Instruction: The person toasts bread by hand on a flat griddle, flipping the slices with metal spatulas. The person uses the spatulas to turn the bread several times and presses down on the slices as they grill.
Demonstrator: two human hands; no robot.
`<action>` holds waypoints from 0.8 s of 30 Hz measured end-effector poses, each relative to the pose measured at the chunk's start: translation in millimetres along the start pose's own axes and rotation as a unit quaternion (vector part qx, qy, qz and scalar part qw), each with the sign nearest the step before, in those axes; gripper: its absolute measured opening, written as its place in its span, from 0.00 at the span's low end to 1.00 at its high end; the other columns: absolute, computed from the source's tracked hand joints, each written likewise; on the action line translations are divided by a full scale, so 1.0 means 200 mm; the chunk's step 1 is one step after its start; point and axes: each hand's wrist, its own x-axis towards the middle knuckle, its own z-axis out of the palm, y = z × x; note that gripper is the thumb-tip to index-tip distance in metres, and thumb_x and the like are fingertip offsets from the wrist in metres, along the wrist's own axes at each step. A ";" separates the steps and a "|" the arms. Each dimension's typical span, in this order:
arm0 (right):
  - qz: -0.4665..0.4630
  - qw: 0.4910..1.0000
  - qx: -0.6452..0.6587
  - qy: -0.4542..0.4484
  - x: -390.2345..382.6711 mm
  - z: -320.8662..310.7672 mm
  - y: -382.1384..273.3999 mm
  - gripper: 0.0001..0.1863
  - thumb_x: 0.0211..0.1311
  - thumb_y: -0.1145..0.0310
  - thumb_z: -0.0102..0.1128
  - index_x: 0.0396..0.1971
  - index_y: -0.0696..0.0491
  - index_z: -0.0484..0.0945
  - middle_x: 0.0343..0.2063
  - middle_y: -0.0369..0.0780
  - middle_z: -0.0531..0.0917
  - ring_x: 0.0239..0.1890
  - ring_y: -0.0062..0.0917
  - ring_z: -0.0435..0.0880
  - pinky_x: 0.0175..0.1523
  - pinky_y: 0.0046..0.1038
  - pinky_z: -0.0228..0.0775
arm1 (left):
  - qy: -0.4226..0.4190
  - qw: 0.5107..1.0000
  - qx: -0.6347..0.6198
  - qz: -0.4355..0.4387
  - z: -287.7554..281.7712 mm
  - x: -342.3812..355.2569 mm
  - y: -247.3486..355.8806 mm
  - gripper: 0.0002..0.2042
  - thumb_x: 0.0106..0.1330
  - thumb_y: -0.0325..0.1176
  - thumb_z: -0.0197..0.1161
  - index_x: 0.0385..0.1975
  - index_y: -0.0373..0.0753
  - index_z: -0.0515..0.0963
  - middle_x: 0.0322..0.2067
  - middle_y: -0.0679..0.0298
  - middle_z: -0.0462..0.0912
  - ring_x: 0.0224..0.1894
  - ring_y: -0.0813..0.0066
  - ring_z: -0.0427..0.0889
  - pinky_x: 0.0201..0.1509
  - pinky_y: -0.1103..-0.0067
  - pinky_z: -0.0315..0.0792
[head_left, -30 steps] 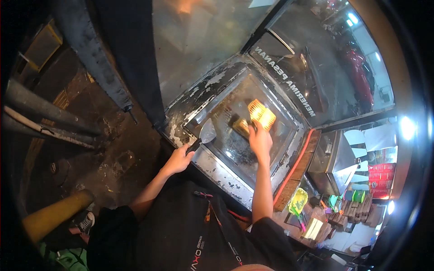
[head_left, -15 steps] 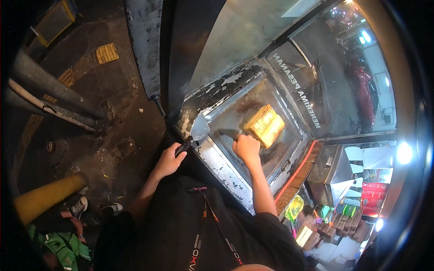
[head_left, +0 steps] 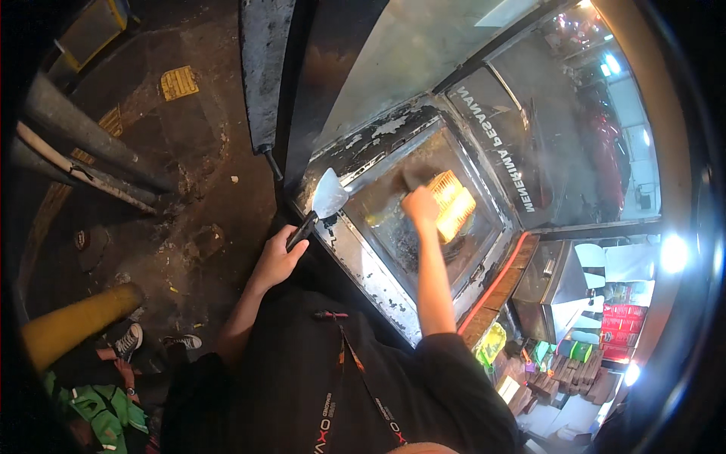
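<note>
In my left hand (head_left: pixel 278 259) is the black handle of a metal spatula (head_left: pixel 330 194). Its wide blade is raised over the griddle's near left rim. My right hand (head_left: pixel 421 206) is closed above the griddle (head_left: pixel 387 250), at the left side of a block of yellow, ridged, browned bread (head_left: pixel 455 206). Something dark and blurred juts out beyond that fist, and I cannot make out what it is. The bread lies on the dark, greasy plate towards its right side, partly covered by my right hand.
Glass panels (head_left: pixel 491 136) wall the griddle's far sides. At right, a red hose (head_left: pixel 495 280) runs along a wooden ledge beside a metal box (head_left: pixel 548 284). Dark brown blocks (head_left: pixel 578 374) are stacked lower right. A person in shoes (head_left: pixel 128 342) is at lower left, near a yellow post (head_left: pixel 83 321).
My right hand has moved away from me along the bread's left side, and the dark thing in it has swung to point farther forward. The spatula blade has tilted upward.
</note>
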 end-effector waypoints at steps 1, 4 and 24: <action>-0.025 0.999 -0.016 -0.025 -0.13 0.00 -0.04 0.10 0.47 0.66 0.52 0.21 0.56 0.78 0.24 0.49 0.81 0.29 0.42 0.82 0.35 0.39 0.75 | 0.001 1.000 -0.004 -0.003 0.00 -0.01 -0.01 0.10 0.58 0.32 0.58 0.35 0.33 0.71 0.23 0.60 0.76 0.28 0.76 0.74 0.34 0.77 0.68; -0.086 0.992 -0.044 -0.086 -0.47 -0.17 -0.12 0.10 0.47 0.65 0.52 0.22 0.56 0.78 0.22 0.49 0.80 0.26 0.41 0.82 0.34 0.38 0.75 | 0.010 0.999 -0.052 -0.004 0.01 -0.03 -0.03 0.10 0.58 0.32 0.58 0.34 0.33 0.71 0.22 0.61 0.74 0.27 0.78 0.72 0.33 0.78 0.68; -0.014 0.988 0.008 -0.152 -0.68 -0.32 0.78 0.15 0.47 0.65 0.57 0.38 0.36 0.80 0.30 0.40 0.82 0.34 0.36 0.81 0.38 0.35 0.73 | -0.069 0.984 -0.152 -0.066 0.18 -0.02 0.08 0.08 0.61 0.31 0.58 0.35 0.36 0.70 0.15 0.75 0.65 0.12 0.90 0.61 0.13 0.87 0.55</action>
